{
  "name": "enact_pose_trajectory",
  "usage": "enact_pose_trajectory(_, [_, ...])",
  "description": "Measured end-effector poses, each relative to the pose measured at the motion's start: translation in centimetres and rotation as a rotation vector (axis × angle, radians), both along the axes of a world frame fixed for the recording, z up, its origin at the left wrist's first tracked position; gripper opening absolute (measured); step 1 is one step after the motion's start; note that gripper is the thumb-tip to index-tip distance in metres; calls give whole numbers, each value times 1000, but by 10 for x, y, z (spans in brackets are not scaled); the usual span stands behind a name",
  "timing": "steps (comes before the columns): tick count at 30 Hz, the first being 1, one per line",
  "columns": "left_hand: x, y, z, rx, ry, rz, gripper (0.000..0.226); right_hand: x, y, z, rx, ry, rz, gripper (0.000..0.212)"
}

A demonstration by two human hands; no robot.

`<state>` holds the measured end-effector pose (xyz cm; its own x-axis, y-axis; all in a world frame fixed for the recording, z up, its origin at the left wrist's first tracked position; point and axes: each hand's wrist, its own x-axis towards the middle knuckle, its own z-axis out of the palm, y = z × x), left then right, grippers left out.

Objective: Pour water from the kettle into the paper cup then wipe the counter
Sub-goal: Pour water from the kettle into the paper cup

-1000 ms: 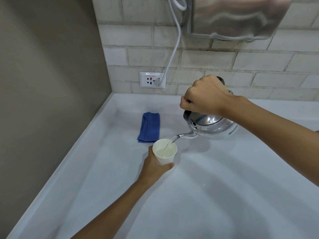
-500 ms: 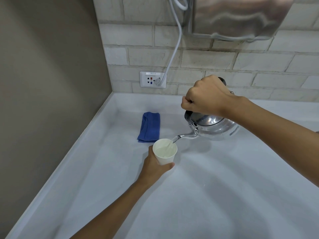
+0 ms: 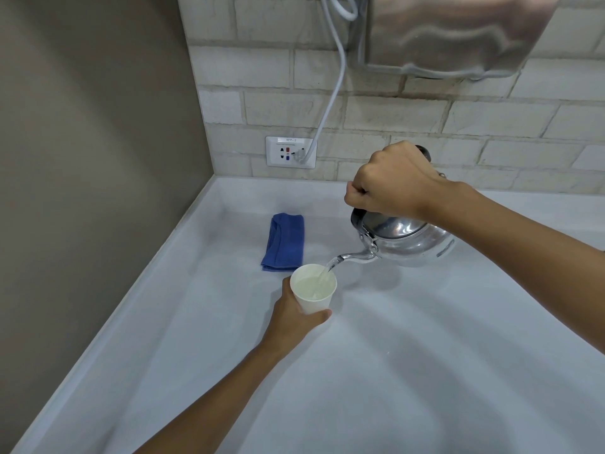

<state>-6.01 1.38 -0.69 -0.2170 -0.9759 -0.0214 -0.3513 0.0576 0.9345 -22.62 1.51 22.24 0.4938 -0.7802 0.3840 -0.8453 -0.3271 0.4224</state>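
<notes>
Nearest, the left hand wraps the lower wall of the paper cup, fingers curled round it from behind and below, and the cup appears to be lifted just off the white counter. The cup already holds a good deal of water. Thin paper like this is light and soft-walled, so a firm squeeze would likely buckle it and spill. A loose grip low on the wall, where the base stiffens it, seems right.

A clear stream runs from the curved spout into the cup's far rim. The right hand is closed in a fist over the top handle of the stainless steel kettle, which hangs tilted toward the cup. The polished metal looks rigid, slick and fairly heavy with water, so the handle is the sensible hold.

Beyond the cup, just beside it, a folded blue cloth lies flat near the left wall, soft and easily gathered up for wiping.
</notes>
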Motion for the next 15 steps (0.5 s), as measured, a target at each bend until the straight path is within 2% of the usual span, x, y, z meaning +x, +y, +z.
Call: enact_pose_trajectory(15, [0,2,2,4,11,-9,80,0,-1,1,3,10,-1,53])
